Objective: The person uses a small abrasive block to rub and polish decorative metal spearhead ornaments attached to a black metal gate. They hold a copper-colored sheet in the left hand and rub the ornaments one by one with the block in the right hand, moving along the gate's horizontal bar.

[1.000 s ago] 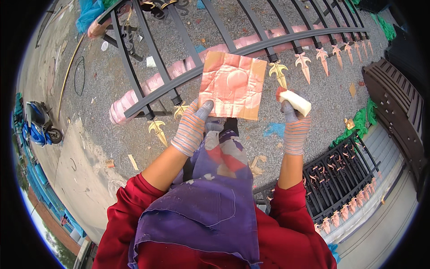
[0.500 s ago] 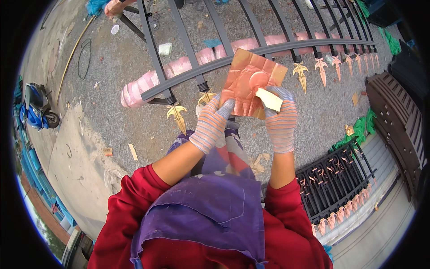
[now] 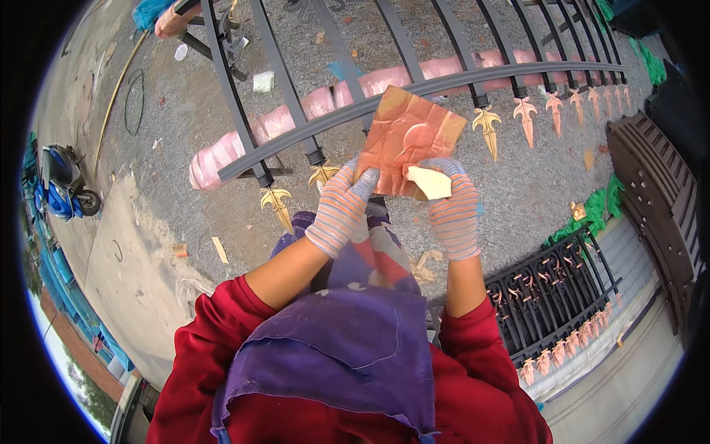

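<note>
My left hand, in a striped knit glove, is closed on the lower left edge of a creased, copper-red square sheet. A round, shiny patch marks the sheet's middle. My right hand, gloved alike, grips a pale yellow piece of sponge over the sheet's lower right edge. Whether the sponge touches the sheet I cannot tell. Just beyond lies a dark metal fence panel with spear-shaped tips. The nearer tips, such as this spear tip, are gold; those farther right are copper-pink.
A pink-wrapped roll lies beneath the panel. A second black fence panel with pinkish tips rests at lower right. Brown slatted metal and green netting are at the right. A blue scooter stands far left.
The sponge in my right hand has moved down and left and turned across the sheet's lower edge. The sheet has tilted slightly. The near part of the fence appears farther left.
</note>
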{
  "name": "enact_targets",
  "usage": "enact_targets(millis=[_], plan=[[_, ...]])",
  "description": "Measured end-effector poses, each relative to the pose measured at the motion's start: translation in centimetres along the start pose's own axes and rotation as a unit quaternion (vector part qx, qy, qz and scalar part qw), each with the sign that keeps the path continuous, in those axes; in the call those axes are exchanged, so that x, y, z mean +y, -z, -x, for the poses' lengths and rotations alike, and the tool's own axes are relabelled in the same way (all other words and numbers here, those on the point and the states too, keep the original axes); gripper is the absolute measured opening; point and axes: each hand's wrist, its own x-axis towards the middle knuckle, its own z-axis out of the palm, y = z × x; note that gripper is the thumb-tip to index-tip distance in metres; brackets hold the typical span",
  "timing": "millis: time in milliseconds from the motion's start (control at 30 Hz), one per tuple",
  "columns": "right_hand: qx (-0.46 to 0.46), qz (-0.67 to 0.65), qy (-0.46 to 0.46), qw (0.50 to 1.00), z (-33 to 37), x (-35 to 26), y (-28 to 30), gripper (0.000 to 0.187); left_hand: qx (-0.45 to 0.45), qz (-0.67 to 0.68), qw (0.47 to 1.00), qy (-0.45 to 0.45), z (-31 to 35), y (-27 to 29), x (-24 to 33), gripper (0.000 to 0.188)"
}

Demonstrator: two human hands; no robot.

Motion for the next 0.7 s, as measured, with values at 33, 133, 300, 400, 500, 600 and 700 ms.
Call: enact_targets(millis=[33, 133, 300, 400, 500, 600, 700], plan=[[0.001, -0.025, -0.05, 0.998, -0.4, 0.7, 1.3, 0.028, 0.011, 0.054, 0.997, 0.059, -0.1, -0.1, 1.0, 0.036], [0.086, -0.019, -0.146, 0.985, -0.3, 7.7, 2.3, 0.024, 0.036, 0.161, 0.974, 0.157, -0.3, 0.3, 4.5, 0.036], [0.135, 0.023, -0.205, 0.969, -4.4, 16.8, 1.5, 0.026, 0.072, 0.225, 0.955, 0.178, -0.8, 0.8, 4.6, 0.039], [0.147, 0.099, -0.176, 0.968, -7.0, 19.4, -0.3, 0.027, 0.085, 0.199, 0.96, 0.176, -0.9, 0.9, 3.8, 0.043], [0.052, 0.2, -0.194, 0.959, -6.0, 20.9, -2.4, 0.03, 0.086, 0.204, 0.954, 0.203, -0.9, 0.9, 4.2, 0.04], [0.032, 0.132, -0.214, 0.967, -4.9, 20.1, -2.8, 0.029, 0.137, 0.243, 0.938, 0.204, -1.0, 0.2, 4.8, 0.039], [0.118, -0.039, -0.235, 0.964, -5.6, 16.7, -0.5, 0.019, 0.13, 0.223, 0.946, 0.195, -0.6, 0.8, 4.1, 0.039]])
